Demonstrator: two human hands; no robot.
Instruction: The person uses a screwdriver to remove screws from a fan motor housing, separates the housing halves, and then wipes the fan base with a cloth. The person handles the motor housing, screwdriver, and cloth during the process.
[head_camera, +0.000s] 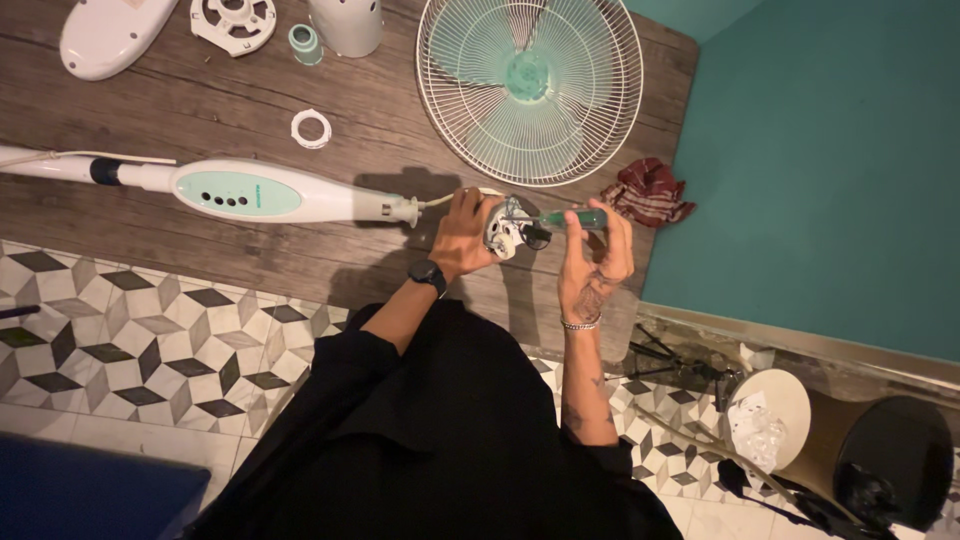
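My left hand (462, 235) grips a small grey fan motor (503, 228) over the wooden table (180, 105). A dark watch sits on that wrist. My right hand (598, 258) holds a green-handled screwdriver (570, 219), its tip pointed left into the motor. A wire runs from the motor to the white fan neck with a mint control panel (240, 192) lying to the left.
A white fan grille with mint blades (530, 85) lies at the back. A red cloth (648, 192) sits beside it. A white ring (311, 128), a mint cap (304, 42), a round bracket (233, 22) and white housings (348, 24) lie far left. A bin (890, 455) stands at the right.
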